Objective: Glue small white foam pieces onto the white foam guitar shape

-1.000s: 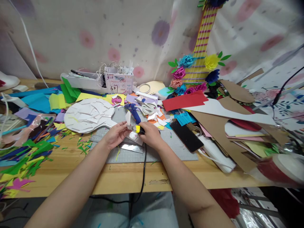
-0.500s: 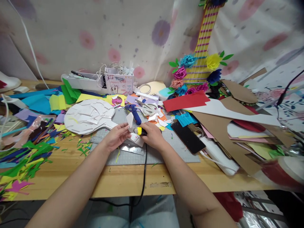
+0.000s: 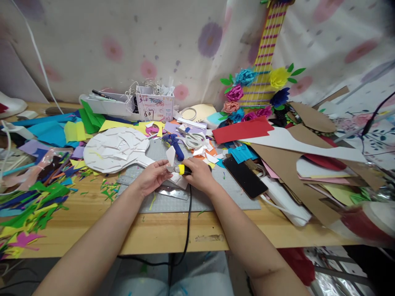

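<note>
Wooden bench (image 3: 148,234): my left hand (image 3: 152,177) pinches white card (image 3: 170,155), right hand (image 3: 199,174) closed round yellow-black cutter (image 3: 182,169), glue gun (image 3: 175,144) at 12 o'clock.

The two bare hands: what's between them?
Between left hand and right hand: a thin white piece and a yellow-and-black tool, in the head view.

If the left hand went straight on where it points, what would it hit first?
Beyond the white piece it holds, the left hand would likely meet the yellow-ended tool in the right hand, though depth is unclear.
</note>
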`<act>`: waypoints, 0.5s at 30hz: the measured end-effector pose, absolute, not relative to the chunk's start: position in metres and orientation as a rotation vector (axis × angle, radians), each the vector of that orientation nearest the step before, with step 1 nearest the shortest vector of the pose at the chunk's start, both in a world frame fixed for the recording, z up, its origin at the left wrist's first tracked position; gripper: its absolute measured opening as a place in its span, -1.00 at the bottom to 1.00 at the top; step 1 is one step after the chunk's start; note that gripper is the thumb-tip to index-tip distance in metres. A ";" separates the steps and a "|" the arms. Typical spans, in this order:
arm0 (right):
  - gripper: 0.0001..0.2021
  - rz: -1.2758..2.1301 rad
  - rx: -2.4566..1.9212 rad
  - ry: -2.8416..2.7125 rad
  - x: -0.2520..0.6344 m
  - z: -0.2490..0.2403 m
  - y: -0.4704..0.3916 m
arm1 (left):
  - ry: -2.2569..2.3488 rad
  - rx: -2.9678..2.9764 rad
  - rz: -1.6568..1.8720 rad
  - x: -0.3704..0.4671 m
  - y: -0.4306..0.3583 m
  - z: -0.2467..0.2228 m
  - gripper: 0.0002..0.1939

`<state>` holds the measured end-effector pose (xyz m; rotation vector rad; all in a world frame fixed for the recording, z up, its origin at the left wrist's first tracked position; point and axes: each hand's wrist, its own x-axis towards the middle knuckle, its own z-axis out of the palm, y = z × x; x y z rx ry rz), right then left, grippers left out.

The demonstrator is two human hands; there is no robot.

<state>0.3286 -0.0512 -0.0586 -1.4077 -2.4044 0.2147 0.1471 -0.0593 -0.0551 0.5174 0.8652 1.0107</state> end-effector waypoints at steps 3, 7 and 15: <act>-0.82 0.192 -1.427 -2.399 0.329 -0.058 -0.051 | 0.860 0.508 1.006 0.148 -0.059 -0.055 -0.85; -0.83 0.152 -1.432 -2.395 0.329 -0.059 -0.050 | 0.880 0.485 0.998 0.148 -0.059 -0.055 -0.84; -0.83 0.146 -1.446 -2.385 0.331 -0.059 -0.048 | 0.894 0.429 1.020 0.150 -0.061 -0.053 -0.82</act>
